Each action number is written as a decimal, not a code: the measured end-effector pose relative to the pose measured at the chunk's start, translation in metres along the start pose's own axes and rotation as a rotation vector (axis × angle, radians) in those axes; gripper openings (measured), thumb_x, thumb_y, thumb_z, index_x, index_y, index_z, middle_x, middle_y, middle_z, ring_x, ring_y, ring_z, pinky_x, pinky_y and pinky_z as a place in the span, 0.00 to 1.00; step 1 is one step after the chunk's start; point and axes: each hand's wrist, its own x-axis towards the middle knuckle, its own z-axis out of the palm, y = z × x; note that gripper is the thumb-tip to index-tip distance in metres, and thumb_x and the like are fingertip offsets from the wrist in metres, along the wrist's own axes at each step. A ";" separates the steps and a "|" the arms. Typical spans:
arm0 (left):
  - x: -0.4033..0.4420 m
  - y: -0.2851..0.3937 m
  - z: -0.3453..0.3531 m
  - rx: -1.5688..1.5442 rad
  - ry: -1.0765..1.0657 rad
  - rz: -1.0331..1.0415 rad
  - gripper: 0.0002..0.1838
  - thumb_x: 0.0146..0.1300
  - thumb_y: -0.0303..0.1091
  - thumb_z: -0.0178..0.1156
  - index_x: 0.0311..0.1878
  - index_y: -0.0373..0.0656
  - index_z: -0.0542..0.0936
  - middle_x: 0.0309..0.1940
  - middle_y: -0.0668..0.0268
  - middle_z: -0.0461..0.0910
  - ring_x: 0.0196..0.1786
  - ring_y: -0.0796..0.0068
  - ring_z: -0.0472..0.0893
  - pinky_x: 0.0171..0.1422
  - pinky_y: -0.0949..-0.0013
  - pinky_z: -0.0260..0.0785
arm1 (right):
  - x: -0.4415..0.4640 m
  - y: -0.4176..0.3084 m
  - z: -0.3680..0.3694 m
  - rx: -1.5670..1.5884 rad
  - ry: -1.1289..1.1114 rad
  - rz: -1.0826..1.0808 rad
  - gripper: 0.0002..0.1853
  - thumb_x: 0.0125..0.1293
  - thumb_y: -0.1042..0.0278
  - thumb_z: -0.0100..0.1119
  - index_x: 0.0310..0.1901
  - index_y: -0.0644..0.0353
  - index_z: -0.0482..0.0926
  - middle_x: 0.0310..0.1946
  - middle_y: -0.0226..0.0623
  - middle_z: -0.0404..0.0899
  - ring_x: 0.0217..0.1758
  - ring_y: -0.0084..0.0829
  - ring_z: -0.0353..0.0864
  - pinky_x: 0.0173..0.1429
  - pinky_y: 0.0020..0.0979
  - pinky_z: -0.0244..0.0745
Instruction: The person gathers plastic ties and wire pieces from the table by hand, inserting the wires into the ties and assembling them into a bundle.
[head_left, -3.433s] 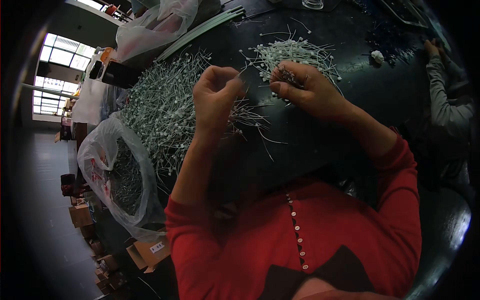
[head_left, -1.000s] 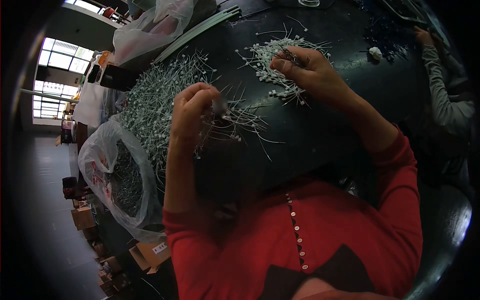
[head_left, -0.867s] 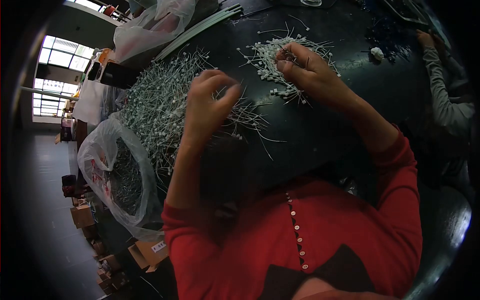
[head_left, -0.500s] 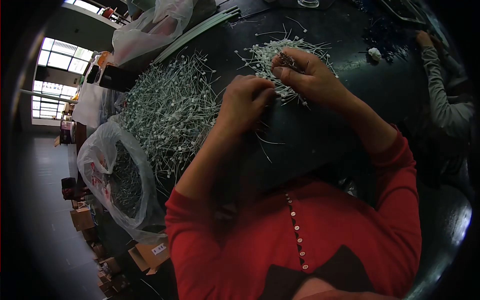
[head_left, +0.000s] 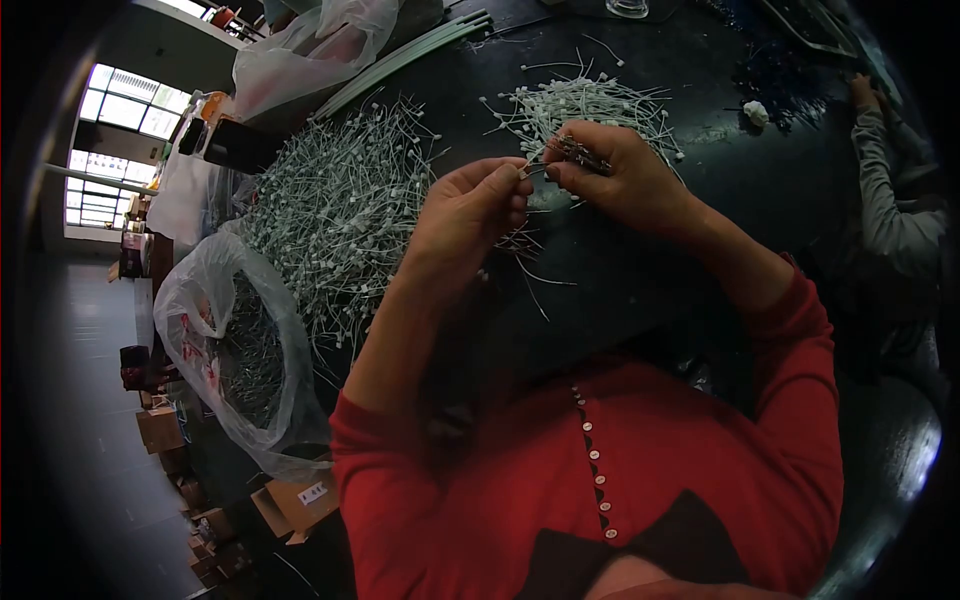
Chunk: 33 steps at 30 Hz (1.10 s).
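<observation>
My left hand (head_left: 468,215) pinches a thin stem with a small white tip (head_left: 523,174) between thumb and fingers. Close on its right, my right hand (head_left: 625,175) is closed on a bundle of thin dark wires (head_left: 580,155), and its thumb and fingertip meet the other end of the stem. Behind my right hand lies a small pile of white-tipped stems (head_left: 590,102). A larger pile of pale green stems with white tips (head_left: 335,205) spreads to the left of my left hand. A few loose stems (head_left: 530,260) lie below my hands on the dark table (head_left: 600,290).
An open plastic bag (head_left: 290,370) holding dark wires is at the left table edge. Pale green rods (head_left: 405,62) and another plastic bag (head_left: 310,60) lie at the back. Dark tinsel (head_left: 785,85) and a white flower (head_left: 755,114) are at the right, near another person's sleeve (head_left: 880,190).
My left hand has moved from over the loose stems at the left to beside my right hand, and a stem now shows in its pinch. My right hand has shifted slightly down, still holding the wires.
</observation>
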 end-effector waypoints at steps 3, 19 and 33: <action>-0.001 0.000 0.000 -0.004 0.003 -0.005 0.10 0.68 0.31 0.56 0.47 0.36 0.77 0.34 0.66 0.77 0.33 0.81 0.75 0.40 0.78 0.73 | 0.000 0.003 0.001 -0.018 -0.002 0.004 0.04 0.64 0.75 0.57 0.39 0.63 0.75 0.31 0.30 0.77 0.36 0.19 0.75 0.42 0.23 0.71; -0.001 -0.002 0.002 -0.006 0.010 -0.009 0.10 0.67 0.32 0.57 0.46 0.37 0.77 0.32 0.68 0.78 0.32 0.82 0.77 0.39 0.79 0.74 | 0.000 0.000 0.001 -0.089 -0.037 0.073 0.06 0.66 0.70 0.57 0.40 0.63 0.73 0.28 0.32 0.74 0.33 0.20 0.72 0.39 0.26 0.68; -0.001 -0.002 0.001 0.007 -0.003 -0.025 0.09 0.67 0.32 0.58 0.45 0.38 0.78 0.32 0.69 0.78 0.31 0.84 0.76 0.38 0.79 0.74 | -0.001 0.003 0.004 -0.108 -0.001 -0.051 0.09 0.63 0.70 0.60 0.40 0.64 0.75 0.28 0.42 0.80 0.31 0.31 0.81 0.36 0.32 0.73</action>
